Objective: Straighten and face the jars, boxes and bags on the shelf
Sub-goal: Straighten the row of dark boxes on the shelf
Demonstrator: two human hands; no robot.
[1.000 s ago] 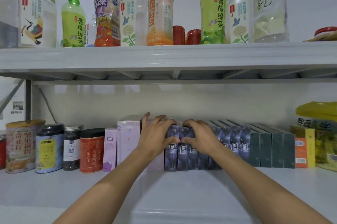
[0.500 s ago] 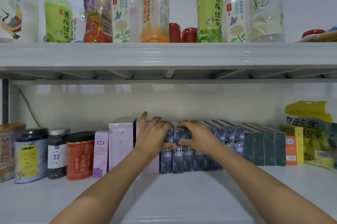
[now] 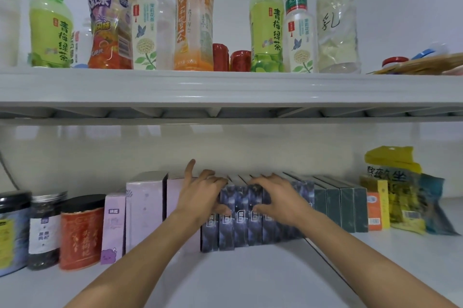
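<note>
White shelving fills the frame, with bottles [image 3: 193, 19] lined along the upper shelf [image 3: 225, 87] and, on the lower shelf [image 3: 238, 277], jars [image 3: 80, 230] at lower left, lilac boxes [image 3: 145, 207] beside them, a row of dark boxes [image 3: 241, 220] at centre and yellow bags [image 3: 400, 190] at right. Both hands clasp the dark boxes from above, fingers curled over their top edges and thumbs pressed on their fronts. The left hand [image 3: 200, 197] grips the row's left end with its index finger raised, and the right hand [image 3: 278, 197] grips just beside it.
</note>
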